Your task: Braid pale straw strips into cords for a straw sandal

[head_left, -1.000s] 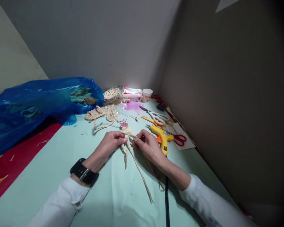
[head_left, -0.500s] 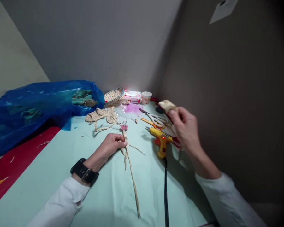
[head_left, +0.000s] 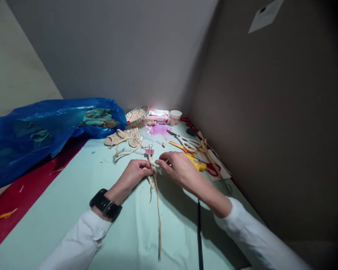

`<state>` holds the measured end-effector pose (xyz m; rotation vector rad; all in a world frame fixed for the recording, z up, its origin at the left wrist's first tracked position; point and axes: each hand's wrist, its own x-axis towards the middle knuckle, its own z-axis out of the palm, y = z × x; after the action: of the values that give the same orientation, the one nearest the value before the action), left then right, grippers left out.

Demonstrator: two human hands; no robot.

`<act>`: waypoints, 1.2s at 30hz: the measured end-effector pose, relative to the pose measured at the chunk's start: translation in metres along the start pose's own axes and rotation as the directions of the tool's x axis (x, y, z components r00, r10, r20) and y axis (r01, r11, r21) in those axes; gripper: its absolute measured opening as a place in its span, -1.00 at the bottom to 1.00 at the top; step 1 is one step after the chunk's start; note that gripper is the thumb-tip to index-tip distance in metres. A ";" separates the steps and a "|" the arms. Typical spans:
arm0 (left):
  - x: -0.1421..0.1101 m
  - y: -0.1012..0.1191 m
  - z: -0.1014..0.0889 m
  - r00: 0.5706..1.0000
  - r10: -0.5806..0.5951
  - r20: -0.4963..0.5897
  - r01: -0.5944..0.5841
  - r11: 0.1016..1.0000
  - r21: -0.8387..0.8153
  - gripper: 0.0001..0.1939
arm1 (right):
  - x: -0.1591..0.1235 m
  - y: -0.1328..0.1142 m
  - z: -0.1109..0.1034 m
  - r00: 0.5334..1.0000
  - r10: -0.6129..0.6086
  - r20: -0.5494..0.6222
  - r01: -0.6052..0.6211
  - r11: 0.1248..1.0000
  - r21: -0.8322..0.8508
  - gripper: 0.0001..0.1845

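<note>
A pale plant-fibre braid point(head_left: 150, 179) hangs from a pink binder clip point(head_left: 150, 151) on the pale green table cover. Just below the clip, my left hand point(head_left: 135, 173) pinches the braid between thumb and forefinger. One long strand point(head_left: 159, 225) trails from it towards me. My right hand point(head_left: 176, 167) hovers close to the right side of the braid, fingers bent and slightly apart; I see nothing held in them. Behind that hand, a yellow glue gun point(head_left: 196, 163) is partly hidden, its black cable point(head_left: 199, 232) running towards me.
Scissors with white handles point(head_left: 187, 142), orange-handled scissors point(head_left: 180, 146) and red-handled scissors point(head_left: 214, 170) lie to the right. Farther back are coiled fibre cord point(head_left: 122, 138), a woven basket point(head_left: 138, 114) and a paper cup point(head_left: 175, 117). A blue plastic bag point(head_left: 53, 122) lies at left.
My right hand has come down and left from above the glue gun to the braid. The cream-coloured piece it held is no longer visible. My left hand keeps its pinch.
</note>
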<state>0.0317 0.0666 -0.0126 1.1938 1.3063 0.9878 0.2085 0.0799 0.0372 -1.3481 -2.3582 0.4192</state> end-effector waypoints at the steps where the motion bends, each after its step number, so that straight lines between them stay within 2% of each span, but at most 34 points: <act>1: 0.000 0.000 0.000 1.000 0.002 0.002 -0.002 1.000 -0.007 -0.95 | 0.003 -0.006 0.007 1.000 0.009 0.024 -0.011 0.992 0.125 -0.72; 3: 0.000 0.001 0.000 1.000 0.005 0.007 -0.004 1.000 -0.024 -0.96 | 0.009 -0.010 0.020 0.999 0.028 0.019 -0.032 0.960 0.277 -0.76; 7: 0.000 0.004 0.001 1.000 -0.013 0.001 0.013 0.999 -0.048 -0.95 | 0.016 0.000 0.036 0.999 0.031 -0.024 -0.019 0.914 0.406 -0.85; 14: -0.002 0.008 0.001 0.996 -0.084 -0.011 0.083 0.995 -0.050 -0.88 | 0.020 0.019 0.036 0.996 0.083 -0.035 -0.049 0.824 0.565 -0.89; 18: -0.003 0.008 0.000 0.995 -0.100 0.005 0.100 0.993 -0.059 -0.83 | 0.015 0.019 0.030 0.995 0.072 0.068 -0.097 0.842 0.530 -0.85; 21: -0.004 0.008 0.000 0.995 -0.095 0.016 0.096 0.993 -0.066 -0.78 | 0.011 0.014 0.028 0.988 0.031 0.154 -0.102 0.874 0.476 -0.90; 28: -0.005 0.008 0.000 0.996 -0.089 0.001 0.089 0.995 -0.035 -0.81 | 0.008 0.008 0.024 0.975 0.038 0.217 -0.125 0.905 0.406 -0.89; 36: -0.004 0.009 -0.003 0.994 -0.090 0.064 0.090 0.996 0.003 -0.79 | 0.009 0.011 0.022 0.972 0.008 0.234 -0.095 0.926 0.365 -0.82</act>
<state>0.0294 0.0646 -0.0027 1.1481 1.2983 0.8780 0.2022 0.0923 0.0145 -1.2331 -2.2634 1.0340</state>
